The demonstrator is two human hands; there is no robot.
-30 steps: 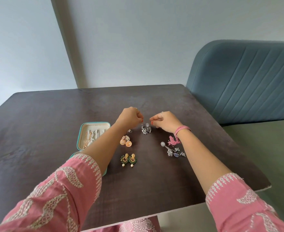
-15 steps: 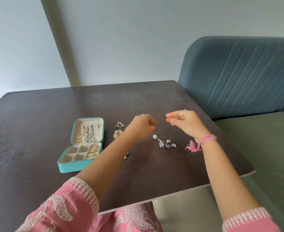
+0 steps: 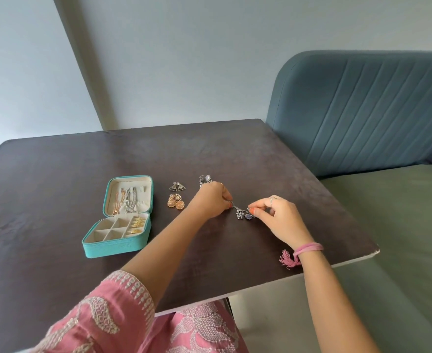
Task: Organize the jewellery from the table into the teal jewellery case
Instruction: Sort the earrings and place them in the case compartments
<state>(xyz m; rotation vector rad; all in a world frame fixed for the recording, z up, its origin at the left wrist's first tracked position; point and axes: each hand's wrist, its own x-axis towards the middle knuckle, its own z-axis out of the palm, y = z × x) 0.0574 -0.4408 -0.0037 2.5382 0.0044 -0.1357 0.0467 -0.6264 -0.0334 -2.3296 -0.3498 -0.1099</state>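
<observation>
Pinched at both ends: silver flower earrings (image 3: 244,214), low over the table (image 3: 57,174), left hand (image 3: 211,201) on one end, right hand (image 3: 279,217) on the other. Small parts too tiny to tell. Behind the left hand, half hidden, silver earrings (image 3: 204,180). Further left, open teal case (image 3: 123,247).

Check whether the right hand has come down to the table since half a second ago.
Yes. The right hand has dropped from above the silver flower earrings to pinch them, just right of the left hand.
</observation>
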